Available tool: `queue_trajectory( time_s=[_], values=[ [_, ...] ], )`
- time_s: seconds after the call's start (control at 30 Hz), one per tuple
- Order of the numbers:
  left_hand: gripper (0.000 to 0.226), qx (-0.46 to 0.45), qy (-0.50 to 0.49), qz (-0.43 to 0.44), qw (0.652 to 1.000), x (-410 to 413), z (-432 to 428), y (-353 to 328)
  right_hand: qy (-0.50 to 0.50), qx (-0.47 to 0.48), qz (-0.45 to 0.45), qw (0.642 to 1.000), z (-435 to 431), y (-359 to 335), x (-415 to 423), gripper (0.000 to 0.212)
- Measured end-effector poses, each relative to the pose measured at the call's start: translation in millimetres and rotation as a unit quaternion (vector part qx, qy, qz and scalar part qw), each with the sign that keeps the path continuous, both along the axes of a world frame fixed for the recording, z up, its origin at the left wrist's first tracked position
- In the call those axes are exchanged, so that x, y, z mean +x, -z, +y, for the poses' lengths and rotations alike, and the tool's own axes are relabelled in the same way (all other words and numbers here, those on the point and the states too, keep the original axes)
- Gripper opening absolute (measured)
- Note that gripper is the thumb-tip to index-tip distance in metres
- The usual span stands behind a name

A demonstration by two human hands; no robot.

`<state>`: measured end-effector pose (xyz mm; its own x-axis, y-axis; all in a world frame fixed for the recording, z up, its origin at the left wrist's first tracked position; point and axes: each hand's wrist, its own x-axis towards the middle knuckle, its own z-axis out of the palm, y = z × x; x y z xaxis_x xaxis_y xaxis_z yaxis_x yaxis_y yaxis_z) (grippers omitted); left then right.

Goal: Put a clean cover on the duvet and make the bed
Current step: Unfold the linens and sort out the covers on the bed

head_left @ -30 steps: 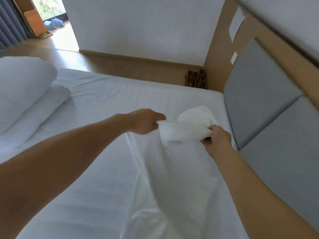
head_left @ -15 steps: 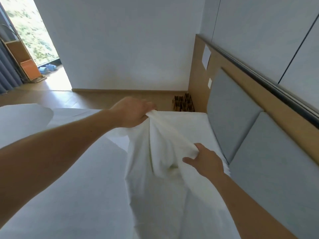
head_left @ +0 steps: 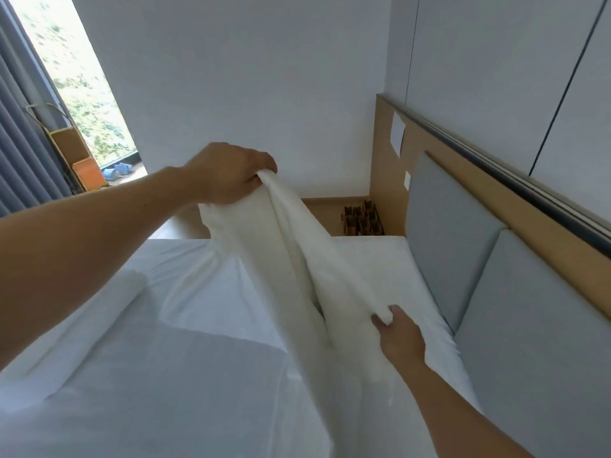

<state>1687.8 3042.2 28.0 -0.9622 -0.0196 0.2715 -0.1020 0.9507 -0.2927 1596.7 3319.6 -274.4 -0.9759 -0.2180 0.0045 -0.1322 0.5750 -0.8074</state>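
A white duvet cover hangs in a long fold over the white bed. My left hand grips its top corner, raised high above the mattress. Lower and to the right, my right hand holds a bunched part of the same cloth near the headboard side. The rest of the cover spreads down over the bed toward me. What the cover holds inside is hidden.
A grey padded headboard in a wooden frame runs along the right. A white pillow lies at the left of the bed. Beyond the bed are a wooden floor, small brown items by the wall, and a curtain beside a window.
My left hand has risen, lifting the cover's corner high. My right hand has slid down the cloth and away from the left hand. The view has tilted up.
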Motion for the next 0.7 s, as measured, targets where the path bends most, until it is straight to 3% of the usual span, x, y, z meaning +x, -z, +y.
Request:
queue_trajectory(
  time_s=[0.2, 0.4, 0.7],
  values=[
    [0.036, 0.0, -0.141, 0.029, 0.99, 22, -63, -20, 0.049, 0.052, 0.202, 0.977, 26, -157, -76, 0.017],
    [0.029, 0.038, -0.149, 0.154, 0.976, 24, -80, -67, 0.093, 0.037, 0.35, 0.931, 28, -302, -82, 0.021],
    [0.028, 0.029, -0.117, 0.172, 0.978, 31, -86, -106, 0.128, 0.109, 0.425, 0.889, 43, -349, -65, 0.023]
  ],
)
